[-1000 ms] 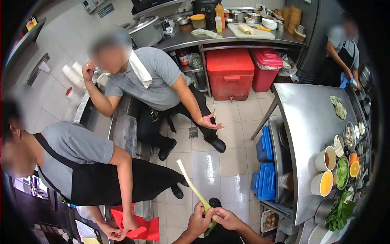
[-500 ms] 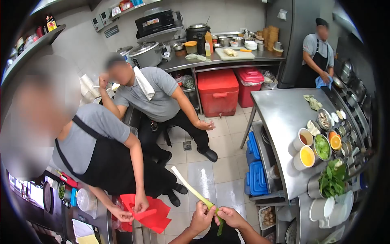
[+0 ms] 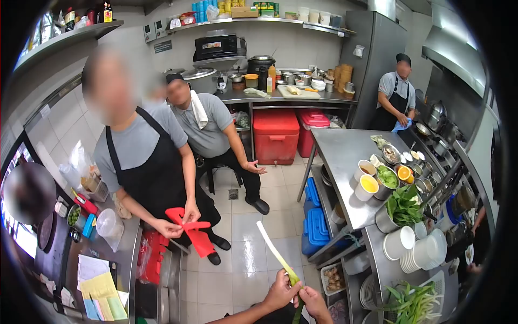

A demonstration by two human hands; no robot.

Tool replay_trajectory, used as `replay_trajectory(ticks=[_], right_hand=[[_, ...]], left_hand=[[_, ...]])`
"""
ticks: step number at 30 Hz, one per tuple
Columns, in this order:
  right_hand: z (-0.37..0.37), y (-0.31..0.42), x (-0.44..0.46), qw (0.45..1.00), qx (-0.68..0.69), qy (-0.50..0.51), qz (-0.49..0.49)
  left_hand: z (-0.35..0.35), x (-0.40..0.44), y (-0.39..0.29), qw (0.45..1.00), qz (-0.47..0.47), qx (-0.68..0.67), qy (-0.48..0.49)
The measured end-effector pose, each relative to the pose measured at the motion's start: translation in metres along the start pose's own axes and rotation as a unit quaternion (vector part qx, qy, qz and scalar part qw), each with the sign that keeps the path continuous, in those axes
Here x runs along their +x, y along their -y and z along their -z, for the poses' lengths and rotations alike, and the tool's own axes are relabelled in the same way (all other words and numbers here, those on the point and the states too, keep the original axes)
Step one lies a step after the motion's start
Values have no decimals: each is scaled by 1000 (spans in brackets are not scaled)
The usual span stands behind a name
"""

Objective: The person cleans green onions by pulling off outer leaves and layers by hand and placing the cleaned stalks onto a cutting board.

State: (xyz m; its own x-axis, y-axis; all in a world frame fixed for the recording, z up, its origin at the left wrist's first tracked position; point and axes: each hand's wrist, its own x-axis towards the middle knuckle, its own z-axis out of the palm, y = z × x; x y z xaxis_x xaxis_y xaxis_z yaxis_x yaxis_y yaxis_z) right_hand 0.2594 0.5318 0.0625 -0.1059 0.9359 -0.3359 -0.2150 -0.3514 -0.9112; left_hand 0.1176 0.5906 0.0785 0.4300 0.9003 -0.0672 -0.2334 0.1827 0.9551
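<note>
A long leek stalk (image 3: 274,249), white at the upper end and green lower down, slants up and left above the tiled floor. My left hand (image 3: 281,291) is closed around its green part. Close beside it, my right hand (image 3: 313,301) pinches the green leaf end, and leaf hangs below my fingers. Ahead to the left, a person in a black apron (image 3: 152,162) handles a folded red sheet (image 3: 194,232) with both hands; its material I cannot tell.
To the right, a steel table (image 3: 340,156) bears containers, a pot of leafy greens (image 3: 404,208) and white tubs (image 3: 399,241). Leafy stalks (image 3: 413,303) lie lower right. Another person sits behind the aproned one; a third (image 3: 396,97) stands at the back. Red coolers (image 3: 276,137) line the back counter.
The view has tilted up and turned right, so more shelves and the right counter show. Both hands still grip the leek. The red sheet's shape has shifted in the other person's hands.
</note>
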Motion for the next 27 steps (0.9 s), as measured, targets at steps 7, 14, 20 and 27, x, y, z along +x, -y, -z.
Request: replay_trajectory(ticks=[7,14,20,27], right_hand=[[30,-31,-58,997,74,-11,22],[64,3,-122,1000,2,11,13],[106,-29,-163,999,49,14,10],[129,-53,-155,998,36,59,6]], left_hand=[[-42,-32,18,990,-44,134,8],[-99,-58,50,991,-17,136,-3],[-146,-81,56,991,57,101,68],[-157,-92,66,983,-25,181,-30]])
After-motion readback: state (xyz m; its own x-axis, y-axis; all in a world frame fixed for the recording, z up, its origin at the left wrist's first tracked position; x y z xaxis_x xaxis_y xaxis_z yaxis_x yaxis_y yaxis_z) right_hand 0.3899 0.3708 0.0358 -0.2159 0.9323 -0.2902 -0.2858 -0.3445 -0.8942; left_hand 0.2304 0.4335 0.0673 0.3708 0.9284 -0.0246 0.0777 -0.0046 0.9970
